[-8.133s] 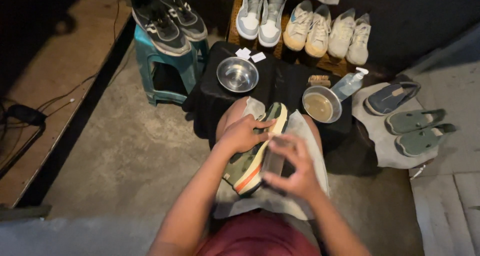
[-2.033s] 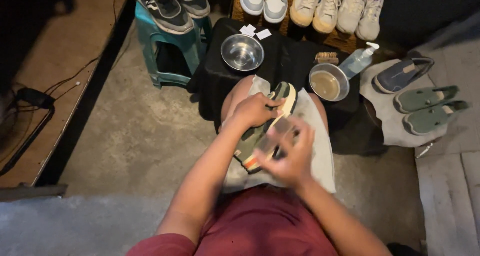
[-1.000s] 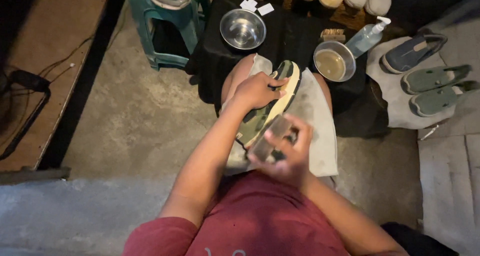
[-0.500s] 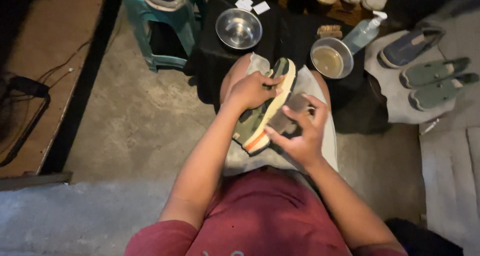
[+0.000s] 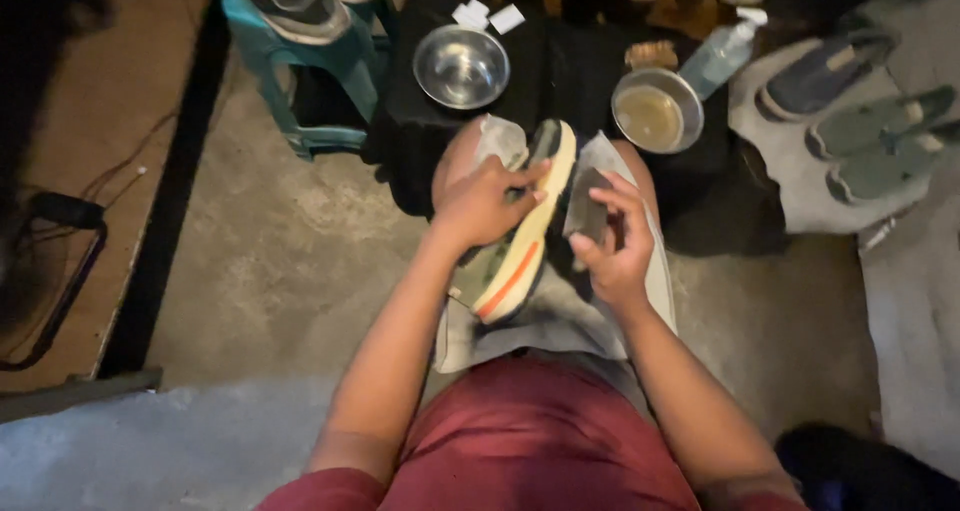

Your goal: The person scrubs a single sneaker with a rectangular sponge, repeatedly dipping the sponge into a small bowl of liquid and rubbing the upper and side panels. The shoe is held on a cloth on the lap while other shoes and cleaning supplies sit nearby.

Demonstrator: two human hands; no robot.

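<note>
Black table point(image 5: 570, 71) ahead carries steel bowl point(image 5: 461, 66) and pan point(image 5: 656, 116) of murky liquid. Towel point(image 5: 560, 321) covers lap. Shoe point(image 5: 520, 241) lies tilted on lap, sole edge up, toe away. Left hand point(image 5: 483, 203) clamps shoe upper from left side. Right hand point(image 5: 612, 241) closed around grey cloth point(image 5: 585, 206), just beside sole. Risk: hard rubbing twists shoe out of one-hand hold; wet cloth drips past towel.
</note>
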